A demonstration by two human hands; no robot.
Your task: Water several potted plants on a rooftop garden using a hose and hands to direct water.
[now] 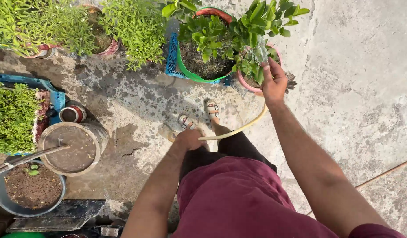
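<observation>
Presently, the yellow hose runs from the left hand, clenched around it near the sandalled feet, up to the right hand, grasping its spraying end above the pink pot beside the green-rimmed pot.

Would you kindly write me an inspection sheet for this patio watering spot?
Surface: concrete floor, wet and blotched near the pots, dry to the right.
Job's things: yellow hose runs from left hand to right hand; water sprays onto the pink pot with a leafy plant.
Clutter: blue crate holding a green-rimmed pot; soil-filled round tub; grey pot; small red tin.
Hands: right hand grips the hose end over the pink pot; left hand holds the hose lower down.
Cables: nothing seen.
Surroundings: more potted greenery along the top; sandalled feet.
</observation>
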